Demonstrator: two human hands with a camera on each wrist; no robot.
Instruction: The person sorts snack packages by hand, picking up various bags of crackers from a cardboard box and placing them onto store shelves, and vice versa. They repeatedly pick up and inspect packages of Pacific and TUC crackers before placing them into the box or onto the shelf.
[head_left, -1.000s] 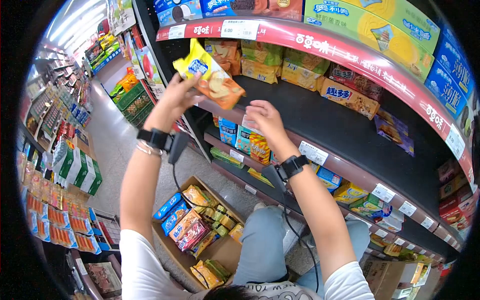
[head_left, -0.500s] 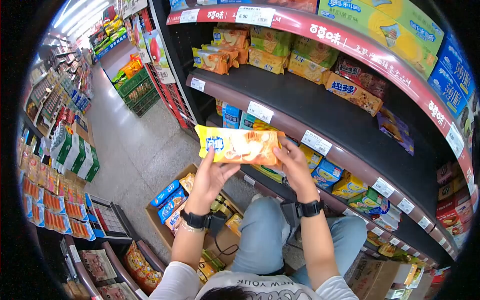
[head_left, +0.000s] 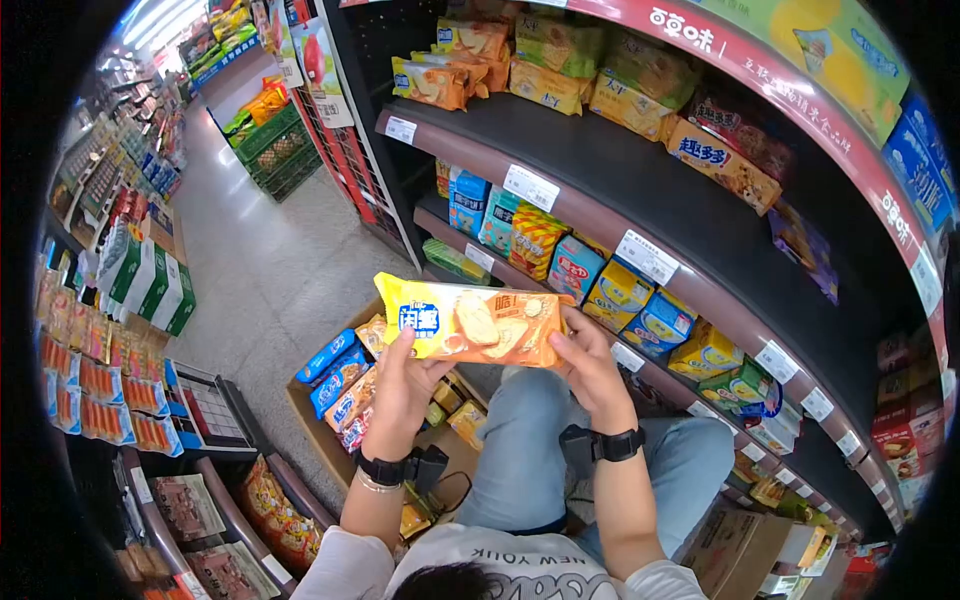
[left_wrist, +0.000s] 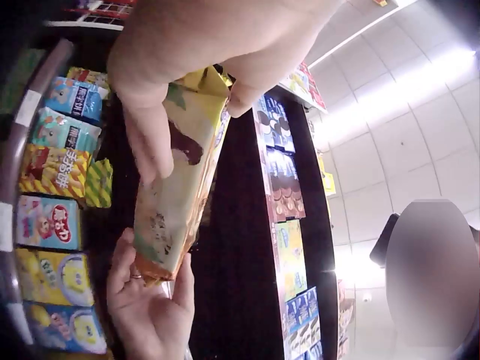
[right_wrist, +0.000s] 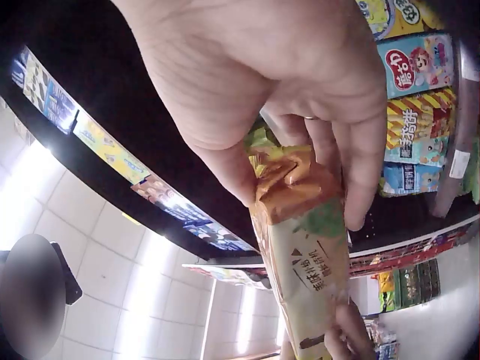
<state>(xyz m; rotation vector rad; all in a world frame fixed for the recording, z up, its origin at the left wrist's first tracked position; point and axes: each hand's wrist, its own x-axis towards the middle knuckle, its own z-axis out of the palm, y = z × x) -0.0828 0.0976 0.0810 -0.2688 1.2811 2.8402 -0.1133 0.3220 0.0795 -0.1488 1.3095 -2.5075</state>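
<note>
A yellow and orange pack of crackers is held level over the person's knees, its printed front facing up in the head view. My left hand grips the yellow end, thumb on the front face. At the orange end, my right hand pinches the wrapper between thumb and fingers. The left wrist view shows the pale underside of the pack, with the left fingers spread across it. In the right wrist view the crimped orange end sits between the right thumb and fingers.
Ahead, a dark shelf bears biscuit packs at its left end. Boxed snacks line the tier below. A cardboard box of packs stands on the floor beside the knees. Left of it is an aisle with green crates.
The pack came down and right from near the upper shelf, turning level. My right hand, earlier holding nothing, took its orange end. Over the last half second, the pack tilted to show its front more.
</note>
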